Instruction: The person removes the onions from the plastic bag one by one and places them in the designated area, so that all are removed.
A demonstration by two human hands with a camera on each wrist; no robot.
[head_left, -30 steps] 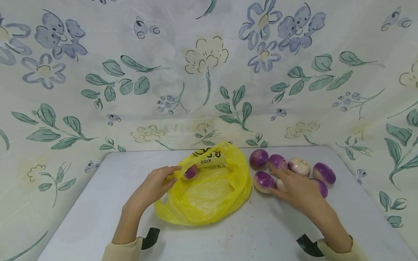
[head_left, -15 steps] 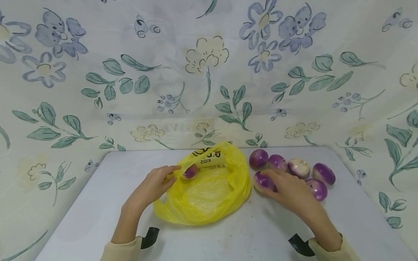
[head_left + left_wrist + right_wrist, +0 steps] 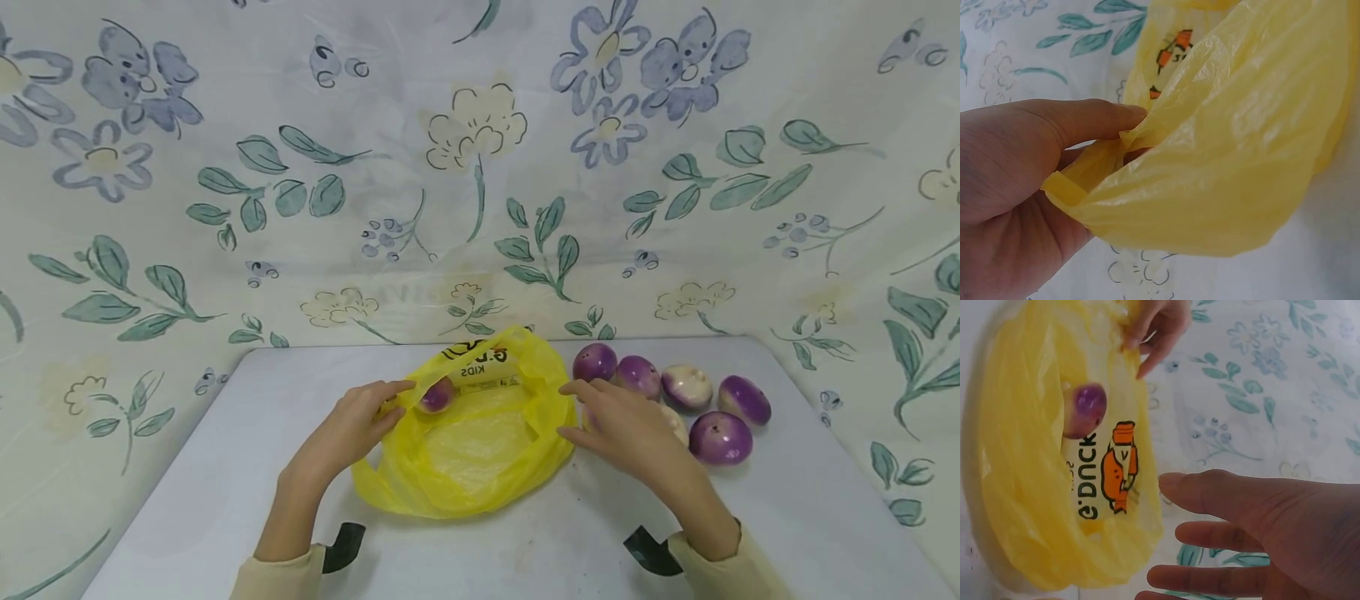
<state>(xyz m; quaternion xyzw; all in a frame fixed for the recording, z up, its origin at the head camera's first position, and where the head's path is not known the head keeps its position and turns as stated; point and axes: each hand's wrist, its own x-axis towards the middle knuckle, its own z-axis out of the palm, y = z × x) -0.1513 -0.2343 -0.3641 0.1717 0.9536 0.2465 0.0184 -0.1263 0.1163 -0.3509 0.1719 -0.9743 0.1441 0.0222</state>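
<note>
A yellow plastic bag [image 3: 480, 487] lies with its mouth spread wide on the table. Inside it, at the left, is one glossy purple-and-cream turnip [image 3: 437, 396]. My left hand [image 3: 348, 429] pinches the bag's left rim between thumb and fingers, as the left wrist view shows. Beside the right rim is my right hand [image 3: 626, 425], fingers spread and holding nothing; whether the fingertips touch the plastic, I cannot tell. Several more turnips [image 3: 720, 438] are grouped right of the bag, some partly hidden behind my right hand.
The white table [image 3: 525, 558] has its back edge against a hanging floral cloth [image 3: 480, 192]. A black strap piece [image 3: 345, 547] sticks out at the left cuff, another black piece [image 3: 652, 550] at the right cuff.
My right hand has moved left from among the turnips, over the one nearest the bag, to the bag's right rim. My left hand and the bag have stayed in place.
</note>
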